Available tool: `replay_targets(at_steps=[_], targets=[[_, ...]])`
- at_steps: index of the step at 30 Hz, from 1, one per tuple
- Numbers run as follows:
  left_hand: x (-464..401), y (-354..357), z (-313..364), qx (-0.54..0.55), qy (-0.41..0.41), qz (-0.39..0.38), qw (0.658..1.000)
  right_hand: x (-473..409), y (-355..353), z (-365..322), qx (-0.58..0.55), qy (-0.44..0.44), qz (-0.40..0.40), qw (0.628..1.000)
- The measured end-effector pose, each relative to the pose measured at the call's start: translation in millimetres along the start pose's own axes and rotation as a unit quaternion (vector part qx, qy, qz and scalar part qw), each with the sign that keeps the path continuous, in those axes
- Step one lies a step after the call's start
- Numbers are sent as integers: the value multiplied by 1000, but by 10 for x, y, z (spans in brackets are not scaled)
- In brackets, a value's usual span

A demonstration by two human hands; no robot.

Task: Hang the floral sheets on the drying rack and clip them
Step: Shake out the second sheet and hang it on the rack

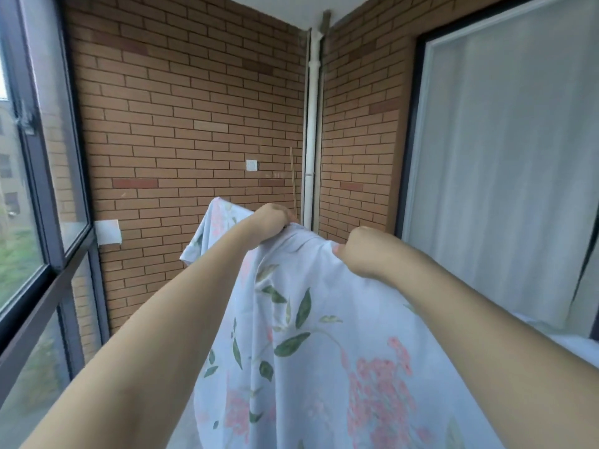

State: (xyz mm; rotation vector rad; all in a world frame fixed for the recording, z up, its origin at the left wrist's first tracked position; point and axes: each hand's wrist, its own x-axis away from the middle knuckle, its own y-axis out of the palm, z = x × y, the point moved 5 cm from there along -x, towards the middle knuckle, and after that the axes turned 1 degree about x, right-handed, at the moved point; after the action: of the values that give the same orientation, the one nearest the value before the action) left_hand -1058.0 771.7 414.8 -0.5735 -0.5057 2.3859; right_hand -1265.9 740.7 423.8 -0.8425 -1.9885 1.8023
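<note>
A pale blue floral sheet with pink blossoms and green leaves hangs from both my hands in front of me. My left hand grips its upper edge at the centre, fingers curled into the cloth. My right hand grips the same edge a little to the right and lower. A further corner of the sheet rises behind my left hand. The drying rack and any clips are hidden from view.
A brick wall faces me, with a white drainpipe in its corner. Dark-framed windows run along the left. A glass door with a white curtain stands on the right. A white bracket sits on the wall.
</note>
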Motion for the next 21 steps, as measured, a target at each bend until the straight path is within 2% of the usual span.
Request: replay_targets(at_steps=[4, 8, 12, 15, 17, 19, 21], targets=[[-44, 8, -95, -40, 53, 47, 997, 91, -46, -83, 36, 20, -16, 999], [-178, -150, -112, -45, 90, 16, 995, 18, -69, -212, 29, 16, -35, 999], [-540, -468, -189, -63, 128, 33, 989, -341, -60, -349, 8, 14, -8, 1000], [-764, -389, -365, -122, 140, -43, 982, -608, 26, -389, 41, 33, 22, 998], [-744, -346, -431, -129, 166, -94, 973, -733, 131, -415, 45, 45, 14, 998], [-764, -381, -520, -135, 216, -118, 960, -837, 240, -464, 31, 64, -5, 997], [-782, -424, -573, -174, 269, -106, 941, -884, 282, -435, 12, 81, 0, 997]])
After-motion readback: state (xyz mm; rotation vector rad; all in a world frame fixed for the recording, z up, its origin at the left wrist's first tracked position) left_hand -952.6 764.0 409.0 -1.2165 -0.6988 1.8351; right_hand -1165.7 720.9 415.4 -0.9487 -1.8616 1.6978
